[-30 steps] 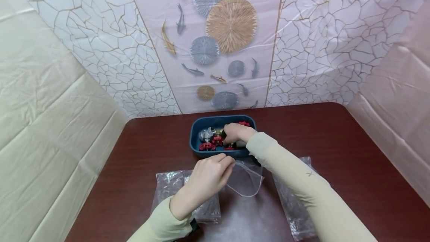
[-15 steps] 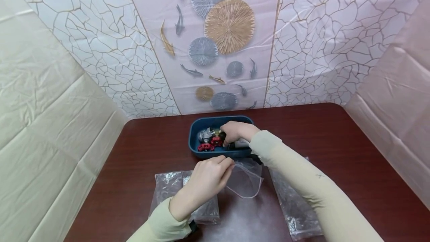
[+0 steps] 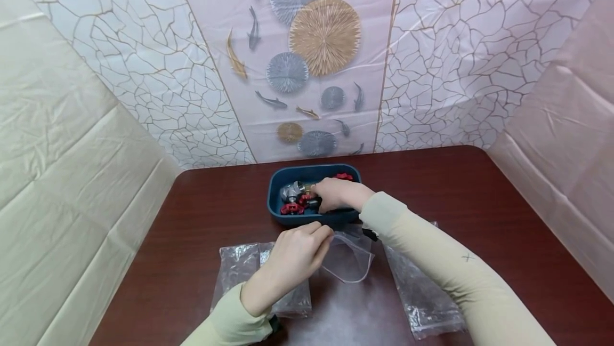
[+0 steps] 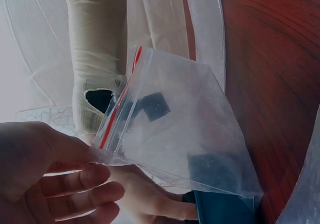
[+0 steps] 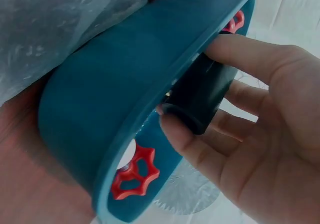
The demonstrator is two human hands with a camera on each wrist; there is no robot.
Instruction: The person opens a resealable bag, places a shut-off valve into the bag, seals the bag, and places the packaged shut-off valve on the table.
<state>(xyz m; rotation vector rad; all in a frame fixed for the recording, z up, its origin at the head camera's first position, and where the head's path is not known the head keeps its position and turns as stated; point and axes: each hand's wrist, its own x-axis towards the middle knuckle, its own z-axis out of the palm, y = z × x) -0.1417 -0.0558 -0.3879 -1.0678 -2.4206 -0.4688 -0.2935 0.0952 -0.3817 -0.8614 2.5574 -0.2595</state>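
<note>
My left hand [image 3: 295, 250] pinches the edge of a clear zip bag [image 4: 180, 114] with a red stripe along its seal. The bag's mouth gapes, and it hangs in front of the blue bin [image 3: 316, 220]. Reaching into the bin, my right hand [image 3: 342, 195] grips a smooth black cylinder [image 5: 202, 91] between thumb and fingers. What the cylinder belongs to is hidden. Beside it in the bin lie valves with red handwheels [image 5: 137, 173] and metal bodies [image 3: 290, 191]. Another red handwheel [image 3: 343, 176] shows at the bin's back right.
Flat clear plastic bags [image 3: 237, 266] lie left of my left hand. More clear bags [image 3: 429, 298] lie under my right forearm. The dark red-brown table [image 3: 211, 202] ends at a patterned cloth wall [image 3: 316, 69] behind the bin.
Inside the bin my right hand has shifted, and the grey cylinder seen beside it half a second ago is now out of sight. My left hand and the bag stay nearly still.
</note>
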